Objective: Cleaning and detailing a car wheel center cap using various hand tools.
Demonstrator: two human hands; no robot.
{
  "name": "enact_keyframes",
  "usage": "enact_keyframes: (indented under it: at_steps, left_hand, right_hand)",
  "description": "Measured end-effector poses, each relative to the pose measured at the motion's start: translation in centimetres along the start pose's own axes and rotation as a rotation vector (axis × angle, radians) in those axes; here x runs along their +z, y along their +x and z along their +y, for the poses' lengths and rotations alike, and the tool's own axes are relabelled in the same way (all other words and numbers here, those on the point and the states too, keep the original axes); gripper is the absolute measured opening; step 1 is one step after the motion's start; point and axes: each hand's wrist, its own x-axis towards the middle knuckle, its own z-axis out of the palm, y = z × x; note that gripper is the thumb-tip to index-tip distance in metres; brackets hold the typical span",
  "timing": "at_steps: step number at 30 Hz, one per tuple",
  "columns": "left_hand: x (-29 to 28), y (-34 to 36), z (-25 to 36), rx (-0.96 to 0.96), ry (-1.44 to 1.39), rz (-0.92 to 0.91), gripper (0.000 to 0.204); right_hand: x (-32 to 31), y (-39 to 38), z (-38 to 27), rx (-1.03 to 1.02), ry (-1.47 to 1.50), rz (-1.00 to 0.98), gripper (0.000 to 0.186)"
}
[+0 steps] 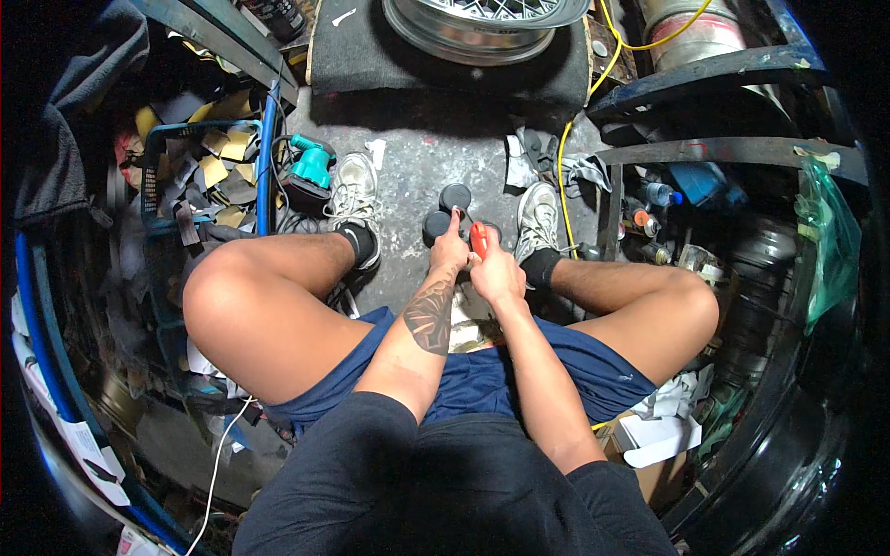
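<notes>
On the grey floor between my shoes lie small black round caps, one farther off [455, 196] and one nearer on the left [436, 225]. My left hand [449, 252] is down among them, its index finger stretched along a cap and the other fingers curled and partly hidden. Close beside it, my right hand [499, 276] is closed round a red-orange handled tool [478, 239], whose tip points away from me. What kind of tool it is cannot be made out. A further dark round shape shows partly behind the tool.
A polished wheel rim [491, 37] rests on a dark padded stand [371, 56] ahead. A teal power sander [311, 162] sits by my left shoe, next to a blue crate [148, 185] of sandpaper scraps. A yellow cable [563, 176] runs past my right shoe. Metal shelving [705, 150] stands right.
</notes>
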Motion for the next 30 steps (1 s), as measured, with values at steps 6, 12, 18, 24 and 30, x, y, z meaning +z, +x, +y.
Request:
enact_keyframes:
  at_steps: [6, 12, 18, 24, 30]
  left_hand:
    - [0.1, 0.2, -0.3, 0.025, -0.031, 0.039, 0.087]
    - [0.1, 0.3, -0.3, 0.029, -0.015, 0.042, 0.088]
    - [-0.1, 0.2, -0.1, 0.03, -0.016, 0.045, 0.087]
    - [-0.3, 0.0, 0.0, 0.016, -0.008, 0.039, 0.089]
    - [-0.5, 0.1, -0.1, 0.006, 0.003, 0.007, 0.09]
  right_hand:
    - [-1.3, 0.3, 0.6, 0.076, 0.031, 0.056, 0.053]
    - [-2.2, 0.9, 0.6, 0.103, 0.064, 0.1, 0.053]
    - [-1.2, 1.1, 0.3, 0.073, 0.067, 0.072, 0.053]
    - [-0.8, 0.9, -0.3, 0.041, 0.058, 0.035, 0.052]
    - [-0.5, 0.2, -0.4, 0.018, 0.017, -0.029, 0.056]
